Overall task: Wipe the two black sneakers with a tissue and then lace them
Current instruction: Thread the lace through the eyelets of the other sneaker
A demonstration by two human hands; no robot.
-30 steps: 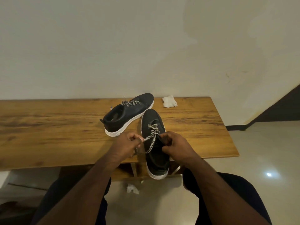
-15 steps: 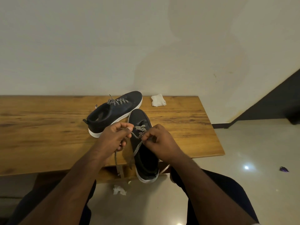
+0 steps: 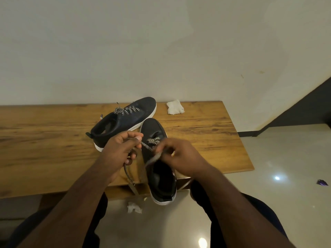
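Pale wall is backing a wooden table [image 3: 53,140] where two black sneakers are sitting. One sneaker [image 3: 123,120] is lying farther back, already laced; the nearer sneaker [image 3: 157,169] is hanging heel-first over the table's front edge, probably to bring its eyelets close. Left hand [image 3: 120,151] is pinching one end of the checkered lace [image 3: 149,143], its tail dangling below; right hand [image 3: 176,158] is curling round the other end, blurred. A crumpled tissue [image 3: 175,107] is resting near the wall. No brand or writing is showing.

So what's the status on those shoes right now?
Left hand and right hand each pinch the lace of the near sneaker. Far sneaker laced. Nothing in the way.
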